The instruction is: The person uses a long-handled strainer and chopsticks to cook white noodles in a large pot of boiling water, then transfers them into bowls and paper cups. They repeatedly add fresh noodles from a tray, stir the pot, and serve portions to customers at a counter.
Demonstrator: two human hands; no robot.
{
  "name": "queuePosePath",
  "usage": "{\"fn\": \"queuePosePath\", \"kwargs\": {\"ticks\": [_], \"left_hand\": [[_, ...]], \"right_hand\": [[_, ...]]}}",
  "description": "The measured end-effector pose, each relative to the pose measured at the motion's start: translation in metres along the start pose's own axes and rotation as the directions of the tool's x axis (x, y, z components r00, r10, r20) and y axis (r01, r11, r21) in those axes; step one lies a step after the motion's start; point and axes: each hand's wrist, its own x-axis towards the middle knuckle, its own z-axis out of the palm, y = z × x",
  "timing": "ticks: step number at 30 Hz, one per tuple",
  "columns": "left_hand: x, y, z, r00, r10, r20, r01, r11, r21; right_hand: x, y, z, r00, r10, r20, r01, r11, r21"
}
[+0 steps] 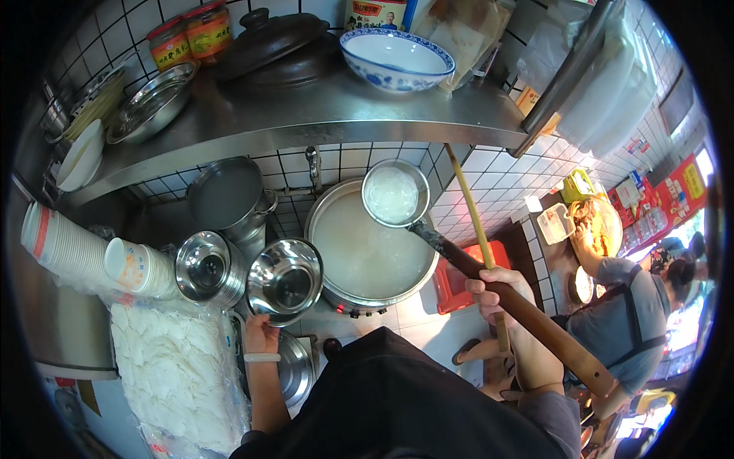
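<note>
My left hand (262,335) grips the near rim of a shiny stainless-steel bowl (285,281), which is tilted and has nothing in it. In my right hand (507,292) are both the long wooden handle (545,330) of a ladle-like scoop and a long bamboo stick (473,201). The round metal scoop (370,212) hangs over the far right of a large steel pot (356,300). White, noodle-like food (393,195) lies in the scoop; whether liquid is with it I cannot tell. Cloudy whitish liquid (367,258) fills the pot.
Nested steel bowls (209,269), stacked paper cups (69,244) and a plastic bag of white noodles (172,373) stand left. Behind is a deep pot (223,195). A steel shelf (309,112) crosses above. A red stool (447,287) and another person (625,310) are right.
</note>
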Motion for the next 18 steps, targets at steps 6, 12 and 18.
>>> {"fn": "queuePosePath", "kwargs": {"ticks": [6, 12, 18], "left_hand": [[-0.008, -0.013, -0.008, 1.0, 0.003, -0.02, -0.002, 0.996, 0.089], [-0.017, -0.006, -0.014, 0.999, 0.039, -0.007, -0.038, 0.989, 0.146], [-0.03, -0.012, -0.003, 0.997, 0.036, -0.066, -0.024, 0.985, 0.17]], "right_hand": [[0.009, 0.0, -0.007, 1.0, 0.008, 0.029, -0.009, 0.999, 0.049], [0.043, 0.016, -0.056, 0.992, 0.062, -0.11, -0.065, 0.998, -0.02], [0.049, 0.043, -0.125, 0.962, 0.168, -0.216, -0.19, 0.978, -0.086]]}}
